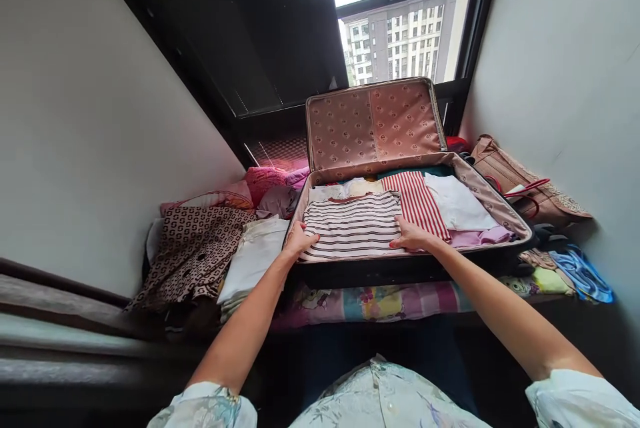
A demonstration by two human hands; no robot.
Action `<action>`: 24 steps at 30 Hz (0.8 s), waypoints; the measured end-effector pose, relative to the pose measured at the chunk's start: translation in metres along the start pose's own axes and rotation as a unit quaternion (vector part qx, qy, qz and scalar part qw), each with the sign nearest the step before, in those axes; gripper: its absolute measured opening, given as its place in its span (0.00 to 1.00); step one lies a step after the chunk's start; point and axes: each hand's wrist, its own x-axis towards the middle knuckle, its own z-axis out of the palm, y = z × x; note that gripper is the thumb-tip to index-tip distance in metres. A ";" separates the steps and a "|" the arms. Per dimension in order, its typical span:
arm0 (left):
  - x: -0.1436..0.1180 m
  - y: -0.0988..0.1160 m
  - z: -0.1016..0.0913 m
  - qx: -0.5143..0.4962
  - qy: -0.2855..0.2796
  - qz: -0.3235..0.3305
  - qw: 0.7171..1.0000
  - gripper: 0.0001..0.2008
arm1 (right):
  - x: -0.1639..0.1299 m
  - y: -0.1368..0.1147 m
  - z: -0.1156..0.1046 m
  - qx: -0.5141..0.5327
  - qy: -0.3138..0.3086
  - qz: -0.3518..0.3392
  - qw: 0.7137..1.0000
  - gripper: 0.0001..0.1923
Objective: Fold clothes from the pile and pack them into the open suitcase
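Striped folded top (pixel 353 227) is being pressed flat at the front of the open suitcase (pixel 500 215), flanked by the left hand (pixel 299 240) and right hand (pixel 411 236), both lying open-palmed on it, neither clenched, beside a red-striped garment (pixel 417 201).

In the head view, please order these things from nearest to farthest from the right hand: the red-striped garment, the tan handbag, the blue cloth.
From the right hand:
1. Red-striped garment, inside the suitcase, just beyond the fingers.
2. Tan handbag, right of the suitcase, by the wall.
3. Blue cloth, far right, on the bedding's edge.
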 end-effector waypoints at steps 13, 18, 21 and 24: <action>-0.022 0.010 -0.028 -0.337 -0.176 -0.105 0.919 0.09 | 0.002 0.005 0.003 0.253 -0.051 0.147 0.955 0.33; -0.019 0.052 -0.022 -0.381 -0.159 -0.056 0.909 0.12 | 0.000 0.002 0.003 0.251 -0.022 0.115 0.961 0.36; -0.022 0.091 -0.004 -0.357 -0.171 0.036 0.918 0.22 | -0.004 0.000 0.002 0.268 -0.029 0.097 0.958 0.41; -0.037 0.136 0.030 -0.232 -0.203 0.183 0.933 0.29 | -0.007 -0.002 0.001 0.296 -0.035 0.094 0.950 0.46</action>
